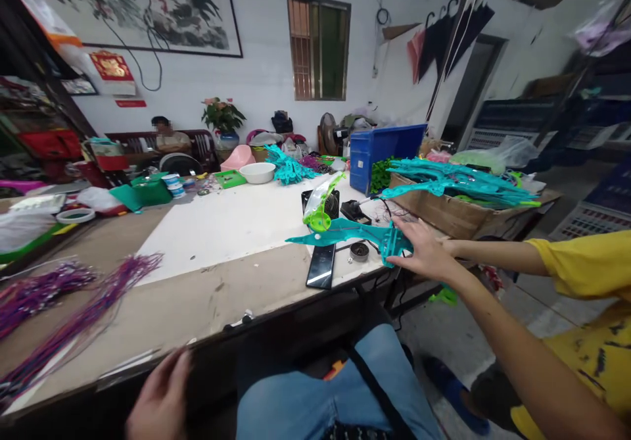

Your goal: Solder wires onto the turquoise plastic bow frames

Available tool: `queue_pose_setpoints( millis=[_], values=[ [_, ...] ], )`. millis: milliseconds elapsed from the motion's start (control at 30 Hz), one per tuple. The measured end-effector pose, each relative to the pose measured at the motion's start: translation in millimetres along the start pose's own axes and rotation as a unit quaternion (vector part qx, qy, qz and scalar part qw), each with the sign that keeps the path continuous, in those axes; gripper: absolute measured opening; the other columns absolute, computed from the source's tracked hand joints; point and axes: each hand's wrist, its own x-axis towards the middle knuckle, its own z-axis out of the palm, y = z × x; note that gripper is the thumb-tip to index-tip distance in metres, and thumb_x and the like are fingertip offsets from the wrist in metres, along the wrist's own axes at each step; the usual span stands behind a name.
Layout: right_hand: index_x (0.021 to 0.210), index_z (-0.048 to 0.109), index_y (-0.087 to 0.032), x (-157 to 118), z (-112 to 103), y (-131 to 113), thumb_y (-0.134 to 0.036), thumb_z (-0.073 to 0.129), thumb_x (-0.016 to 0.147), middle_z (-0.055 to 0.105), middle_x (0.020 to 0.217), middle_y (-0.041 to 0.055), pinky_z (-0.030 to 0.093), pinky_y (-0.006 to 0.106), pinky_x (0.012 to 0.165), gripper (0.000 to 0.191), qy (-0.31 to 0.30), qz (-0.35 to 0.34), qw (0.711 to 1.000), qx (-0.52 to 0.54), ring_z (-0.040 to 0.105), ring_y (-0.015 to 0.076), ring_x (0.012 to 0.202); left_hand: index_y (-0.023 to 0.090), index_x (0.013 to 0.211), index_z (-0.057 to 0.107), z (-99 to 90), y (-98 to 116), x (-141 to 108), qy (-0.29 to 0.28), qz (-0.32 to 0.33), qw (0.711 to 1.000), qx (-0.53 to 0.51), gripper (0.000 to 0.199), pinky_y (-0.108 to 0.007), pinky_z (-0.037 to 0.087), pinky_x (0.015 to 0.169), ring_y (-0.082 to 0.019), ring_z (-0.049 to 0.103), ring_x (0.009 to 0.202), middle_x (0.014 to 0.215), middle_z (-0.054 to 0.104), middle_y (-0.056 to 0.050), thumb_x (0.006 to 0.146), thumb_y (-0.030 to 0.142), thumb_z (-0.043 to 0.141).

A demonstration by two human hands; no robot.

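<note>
My right hand (pixel 421 249) reaches in from the right and is closed around the broad end of a teal plastic toy part (pixel 345 231), thumb below and fingers above. Its long thin end points left over the table. A lime-green round piece with a clear fin (pixel 320 213) sits on or against the toy part; I cannot tell if they are joined. My left hand (pixel 162 391), somewhat blurred, hovers low at the table's front edge, fingers extended and nothing visible in it. Under the toy lie a black phone (pixel 321 267) and a small round tin (pixel 359 250).
Someone in a yellow shirt (pixel 591 335) stands at right, an arm stretched behind mine. A cardboard box (pixel 438 210) bears stacked teal parts (pixel 458 180), near a blue bin (pixel 362 164). Purple wire bundles (pixel 98 315) lie left. Another person (pixel 172 141) sits at the back.
</note>
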Motion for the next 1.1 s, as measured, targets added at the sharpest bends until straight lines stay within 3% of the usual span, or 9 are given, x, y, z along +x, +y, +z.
queue_pose_setpoints(
  millis=[67, 133, 167, 267, 367, 500, 733, 933, 1100],
  values=[
    [0.146, 0.029, -0.017, -5.5, 4.4, -0.5, -0.057, 0.061, 0.077, 0.056, 0.123, 0.0161, 0.027, 0.060, 0.109, 0.086, 0.019, -0.012, 1.000, 0.010, 0.053, 0.0329, 0.117, 0.017, 0.108, 0.065, 43.9, 4.4, -14.3, -0.122, -0.058, 0.987, -0.092, 0.044, -0.037, 0.049, 0.093, -0.028, 0.059, 0.112, 0.110, 0.067, -0.009, 0.071, 0.038, 0.076],
    [0.146, 0.029, -0.017, -10.9, 6.3, -2.3, -0.058, 0.060, 0.079, 0.058, 0.116, 0.0136, 0.028, 0.059, 0.109, 0.084, 0.029, -0.024, 0.999, 0.019, 0.054, 0.0316, 0.112, 0.019, 0.119, 0.059, 97.6, 12.2, -27.8, -0.292, -0.120, 0.924, -0.217, 0.058, -0.041, 0.047, 0.098, -0.030, 0.056, 0.118, 0.119, 0.065, -0.013, 0.069, 0.041, 0.077],
    [0.146, 0.029, -0.017, -13.7, 6.4, -3.8, -0.058, 0.060, 0.079, 0.059, 0.112, 0.0125, 0.028, 0.059, 0.109, 0.083, 0.031, -0.029, 0.999, 0.021, 0.054, 0.0310, 0.110, 0.019, 0.120, 0.058, 123.4, 17.3, -33.6, -0.336, -0.152, 0.891, -0.263, 0.060, -0.044, 0.046, 0.099, -0.030, 0.055, 0.119, 0.120, 0.064, -0.014, 0.069, 0.044, 0.077],
    [0.145, 0.032, -0.015, -21.9, 4.0, -10.6, -0.059, 0.058, 0.080, 0.057, 0.103, 0.0114, 0.028, 0.060, 0.108, 0.082, 0.023, -0.040, 0.999, 0.019, 0.055, 0.0300, 0.103, 0.018, 0.107, 0.062, 180.4, 34.2, -46.2, -0.349, -0.190, 0.848, -0.352, 0.046, -0.047, 0.047, 0.098, -0.031, 0.058, 0.117, 0.115, 0.066, -0.014, 0.073, 0.047, 0.073],
    [0.144, 0.033, -0.011, -29.0, 0.3, -19.8, -0.058, 0.060, 0.079, 0.056, 0.102, 0.0130, 0.028, 0.061, 0.107, 0.085, 0.002, -0.045, 0.999, 0.006, 0.053, 0.0312, 0.102, 0.017, 0.100, 0.063, 201.6, 46.7, -50.9, -0.293, -0.211, 0.847, -0.389, 0.025, -0.049, 0.051, 0.093, -0.027, 0.066, 0.101, 0.103, 0.070, -0.010, 0.083, 0.036, 0.065],
    [0.145, 0.033, -0.013, -34.5, -2.6, -34.3, -0.057, 0.062, 0.078, 0.055, 0.104, 0.0137, 0.029, 0.062, 0.107, 0.085, -0.021, -0.040, 0.999, 0.020, 0.052, 0.0319, 0.105, 0.016, 0.094, 0.065, 198.2, 48.0, -48.2, -0.223, -0.241, 0.868, -0.373, 0.011, -0.042, 0.058, 0.080, -0.019, 0.070, 0.077, 0.086, 0.072, -0.005, 0.088, 0.021, 0.057],
    [0.148, 0.025, -0.019, -33.7, -7.7, -56.1, -0.049, 0.058, 0.086, 0.054, 0.125, 0.0146, 0.036, 0.052, 0.107, 0.076, -0.073, -0.053, 0.983, 0.160, 0.048, 0.0290, 0.122, 0.018, 0.092, 0.066, 166.9, 37.4, -34.8, -0.150, -0.241, 0.891, -0.353, 0.014, -0.037, 0.061, 0.071, -0.018, 0.071, 0.072, 0.082, 0.073, -0.003, 0.090, 0.017, 0.053],
    [0.134, 0.049, -0.022, -48.8, -13.4, -40.0, -0.042, 0.055, 0.089, 0.061, 0.123, 0.0088, 0.043, 0.041, 0.103, 0.049, -0.006, 0.104, 0.956, 0.273, 0.056, 0.0232, 0.115, 0.019, 0.090, 0.066, 126.8, 27.6, -12.7, -0.067, -0.229, 0.915, -0.326, 0.016, -0.035, 0.062, 0.067, -0.016, 0.070, 0.070, 0.080, 0.073, 0.000, 0.090, 0.016, 0.051],
    [0.128, 0.056, -0.018, -88.5, 13.9, -27.5, -0.047, 0.065, 0.078, 0.064, 0.122, 0.0109, 0.048, 0.044, 0.098, 0.059, -0.181, 0.174, 0.893, 0.373, 0.061, 0.0266, 0.110, 0.019, 0.095, 0.066, 93.6, 14.0, 7.2, -0.030, -0.229, 0.923, -0.307, 0.020, -0.032, 0.062, 0.067, -0.015, 0.070, 0.068, 0.075, 0.072, -0.001, 0.091, 0.015, 0.048]
  ],
)
